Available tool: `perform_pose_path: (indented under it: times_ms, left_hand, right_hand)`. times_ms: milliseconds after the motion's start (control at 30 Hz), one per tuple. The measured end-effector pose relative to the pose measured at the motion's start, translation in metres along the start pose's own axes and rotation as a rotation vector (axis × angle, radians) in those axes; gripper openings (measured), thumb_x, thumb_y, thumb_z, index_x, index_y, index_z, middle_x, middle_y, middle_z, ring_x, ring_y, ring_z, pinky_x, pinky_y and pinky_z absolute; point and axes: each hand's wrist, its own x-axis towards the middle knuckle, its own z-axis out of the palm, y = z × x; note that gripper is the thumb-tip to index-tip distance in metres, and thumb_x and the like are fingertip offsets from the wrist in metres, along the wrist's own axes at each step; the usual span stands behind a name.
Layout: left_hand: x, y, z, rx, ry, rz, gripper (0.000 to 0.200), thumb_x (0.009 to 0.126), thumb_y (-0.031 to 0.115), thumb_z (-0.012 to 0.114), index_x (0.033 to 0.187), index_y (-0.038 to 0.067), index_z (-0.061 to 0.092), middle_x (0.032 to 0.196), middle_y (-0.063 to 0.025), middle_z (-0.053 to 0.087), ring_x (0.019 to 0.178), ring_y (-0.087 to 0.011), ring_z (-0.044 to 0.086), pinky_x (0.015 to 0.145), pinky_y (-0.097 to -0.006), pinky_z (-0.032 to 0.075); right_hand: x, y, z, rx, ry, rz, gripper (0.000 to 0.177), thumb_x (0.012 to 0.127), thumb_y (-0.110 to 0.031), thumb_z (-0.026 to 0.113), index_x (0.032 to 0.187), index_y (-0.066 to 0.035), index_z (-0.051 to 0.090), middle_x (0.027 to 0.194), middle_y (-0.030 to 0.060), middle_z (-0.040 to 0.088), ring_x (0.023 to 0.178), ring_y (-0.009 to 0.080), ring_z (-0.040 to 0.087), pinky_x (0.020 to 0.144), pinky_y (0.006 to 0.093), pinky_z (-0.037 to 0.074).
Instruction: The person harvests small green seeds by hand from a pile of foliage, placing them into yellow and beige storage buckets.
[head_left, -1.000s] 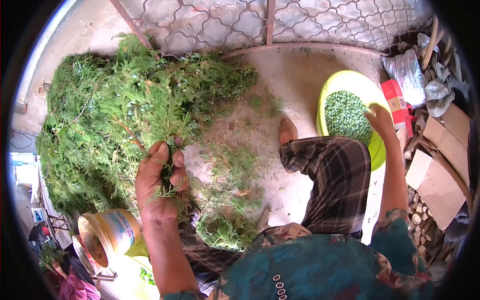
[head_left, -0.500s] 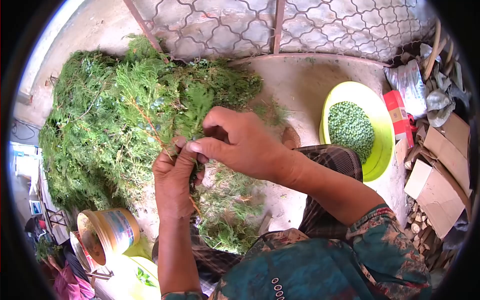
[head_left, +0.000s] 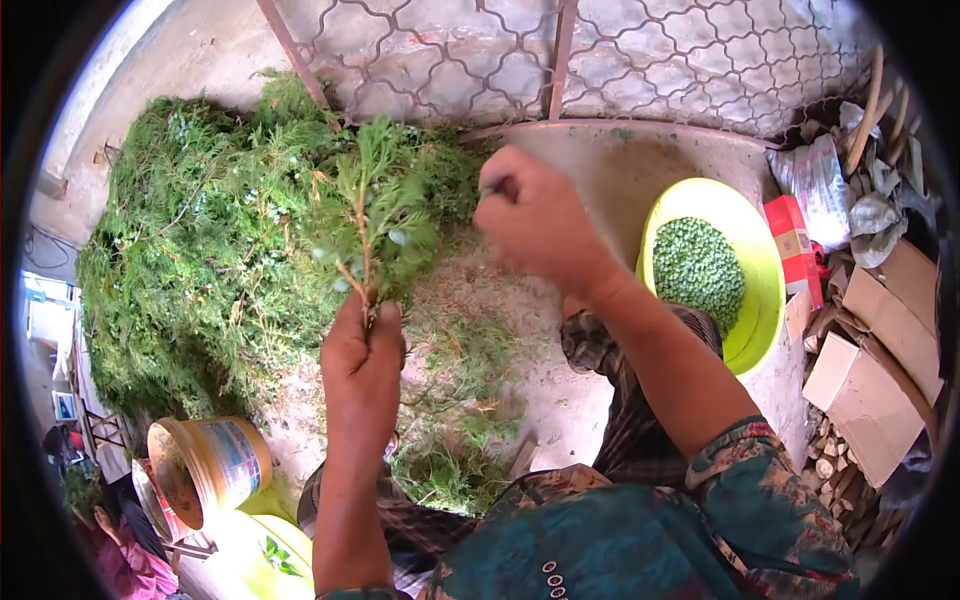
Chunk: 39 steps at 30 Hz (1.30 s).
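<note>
My left hand point(head_left: 362, 345) is pinched around the lower stem of an evergreen sprig point(head_left: 363, 225), which stands upright with pale green-blue berries among its leaves. To the right of the sprig and apart from it, my right hand point(head_left: 535, 215) is curled closed, slightly blurred. A small dark bit shows at its fingers; I cannot make out what it is. Behind the sprig lies a large heap of cut evergreen branches point(head_left: 190, 270) dotted with berries. A yellow-green basin point(head_left: 765, 290) at the right holds many small green berries point(head_left: 697, 275).
A metal lattice point(head_left: 680, 60) runs along the back. Cardboard pieces point(head_left: 870, 390), a red box point(head_left: 793, 250) and chopped wood point(head_left: 830, 455) lie at the right. At lower left are a tipped bucket point(head_left: 215, 470), another yellow-green tub point(head_left: 295, 540) and part of another person point(head_left: 130, 565).
My right hand has left the sprig and moved right and up towards the basin side. The sprig in my left hand has turned more upright, and its berries show more plainly.
</note>
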Motion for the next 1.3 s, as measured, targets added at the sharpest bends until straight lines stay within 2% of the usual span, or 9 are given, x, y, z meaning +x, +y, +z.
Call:
perform_pose_path:
  times_ms: [67, 100, 300, 400, 567, 800, 967, 1100, 1300]
  left_hand:
    - [0.002, -0.008, 0.002, 0.06, 0.07, 0.121, 0.026, 0.093, 0.021, 0.05, 0.112, 0.005, 0.05, 0.063, 0.0055, 0.044, 0.052, -0.0014, 0.034, 0.045, -0.0162, 0.024]
    - [0.001, -0.003, 0.003, 0.002, 0.088, 0.091, 0.028, 0.092, 0.024, 0.05, 0.113, 0.006, 0.05, 0.066, 0.0046, 0.047, 0.052, -0.0011, 0.035, 0.046, -0.0154, 0.026]
    - [0.009, -0.021, -0.007, 0.024, 0.094, 0.228, 0.022, 0.091, 0.023, 0.053, 0.105, 0.006, 0.056, 0.074, -0.0003, 0.053, 0.066, -0.0053, 0.048, 0.06, -0.0198, 0.041]
    - [0.014, -0.021, -0.008, 0.675, 0.2, 0.68, 0.013, 0.086, 0.01, 0.058, 0.097, 0.003, 0.056, 0.076, -0.0015, 0.054, 0.068, -0.0072, 0.048, 0.054, -0.0236, 0.039]
    - [0.007, -0.009, 0.005, 0.255, 0.253, 0.25, 0.029, 0.079, -0.001, 0.063, 0.106, 0.004, 0.054, 0.076, -0.0065, 0.058, 0.06, -0.0088, 0.049, 0.055, -0.0216, 0.041]
    - [0.006, -0.001, 0.012, 0.141, 0.325, 0.351, 0.02, 0.087, 0.003, 0.054, 0.108, 0.001, 0.053, 0.068, -0.002, 0.055, 0.057, -0.006, 0.048, 0.052, -0.0189, 0.04]
    - [0.007, 0.008, -0.005, -0.514, 0.025, -0.039, 0.017, 0.091, 0.013, 0.051, 0.104, 0.005, 0.056, 0.066, -0.0001, 0.054, 0.05, -0.0046, 0.044, 0.043, -0.0182, 0.037]
    - [0.01, -0.002, 0.002, -0.797, 0.181, -0.146, 0.009, 0.088, 0.014, 0.055, 0.095, 0.008, 0.057, 0.065, -0.0001, 0.055, 0.044, -0.0058, 0.043, 0.036, -0.0191, 0.034]
    - [0.004, -0.002, 0.001, -0.482, 0.125, 0.04, 0.012, 0.087, 0.013, 0.057, 0.096, 0.005, 0.059, 0.075, 0.0024, 0.058, 0.059, -0.0026, 0.047, 0.05, -0.019, 0.039]
  right_hand:
    - [0.013, -0.015, -0.023, 1.059, -0.159, 0.699, 0.012, 0.077, -0.014, 0.053, 0.078, -0.003, 0.049, 0.063, 0.0089, 0.055, 0.048, 0.0199, 0.055, 0.039, 0.0308, 0.045]
    - [0.012, -0.02, -0.023, 1.161, -0.132, 0.737, 0.015, 0.081, -0.017, 0.055, 0.08, -0.004, 0.048, 0.066, 0.0031, 0.052, 0.049, 0.0102, 0.052, 0.034, 0.0242, 0.043]
    - [0.002, -0.018, -0.023, 1.17, -0.307, 0.823, 0.02, 0.086, -0.022, 0.056, 0.085, -0.003, 0.05, 0.064, 0.0025, 0.051, 0.046, 0.0083, 0.047, 0.035, 0.0216, 0.038]
    - [-0.001, -0.02, -0.014, 0.909, -0.274, 0.699, 0.013, 0.087, -0.017, 0.055, 0.091, -0.006, 0.051, 0.064, 0.0001, 0.049, 0.048, 0.0071, 0.045, 0.039, 0.0196, 0.035]
    - [-0.006, -0.027, -0.006, 0.937, -0.316, 0.686, 0.012, 0.085, -0.013, 0.055, 0.093, -0.004, 0.051, 0.066, -0.0003, 0.049, 0.05, 0.0066, 0.047, 0.042, 0.0207, 0.038]
    - [-0.005, -0.027, -0.009, 0.99, -0.263, 0.655, 0.013, 0.085, -0.013, 0.054, 0.093, -0.003, 0.051, 0.073, 0.0011, 0.051, 0.053, 0.0068, 0.048, 0.045, 0.0217, 0.04]
    - [0.0, -0.031, -0.006, 0.971, -0.237, 0.645, 0.014, 0.085, -0.013, 0.057, 0.092, -0.002, 0.052, 0.073, 0.0011, 0.052, 0.053, 0.0063, 0.048, 0.045, 0.0208, 0.039]
    - [0.0, -0.038, -0.006, 0.978, -0.442, 0.546, 0.024, 0.083, -0.017, 0.063, 0.097, -0.001, 0.051, 0.076, 0.0023, 0.053, 0.052, 0.0062, 0.047, 0.044, 0.0205, 0.038]
    - [-0.013, -0.058, 0.012, 1.145, -0.401, 0.415, 0.04, 0.081, -0.022, 0.067, 0.108, -0.002, 0.047, 0.085, 0.0021, 0.055, 0.073, 0.0064, 0.05, 0.063, 0.0225, 0.043]
